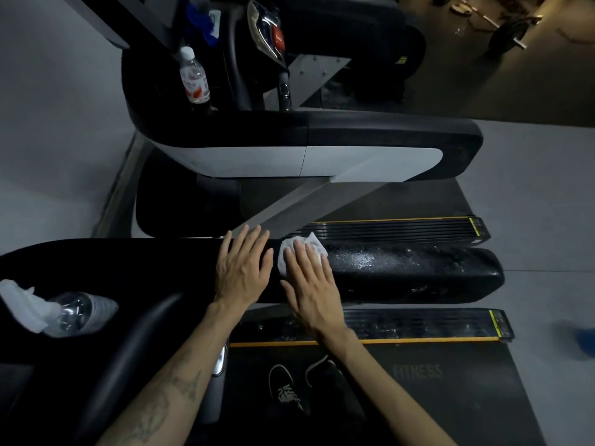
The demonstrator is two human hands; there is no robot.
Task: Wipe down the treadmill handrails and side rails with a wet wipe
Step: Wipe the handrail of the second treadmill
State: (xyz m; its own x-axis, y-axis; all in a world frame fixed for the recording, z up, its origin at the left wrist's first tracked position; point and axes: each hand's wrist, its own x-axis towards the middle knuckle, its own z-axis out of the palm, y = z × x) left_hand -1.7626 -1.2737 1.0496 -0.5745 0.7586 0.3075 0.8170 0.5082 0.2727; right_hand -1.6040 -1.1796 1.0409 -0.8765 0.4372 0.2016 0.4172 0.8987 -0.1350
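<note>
Right hand (310,278) flat, fingers straight, pressing wet wipe (301,252) on handrail (402,272) mid-frame; left hand (243,265) spread flat alongside; suggest firm overlapping strokes.

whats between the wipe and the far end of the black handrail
In the head view, nothing lies on it: only the black padded handrail itself, glistening wet and speckled, runs from the white wet wipe under the right hand to its end.

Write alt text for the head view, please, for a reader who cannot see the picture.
A person's right hand presses a white wipe flat on a black treadmill handrail, and the left hand rests flat beside it. The handrail right of the wipe looks wet. A bottle lies at lower left.
</note>
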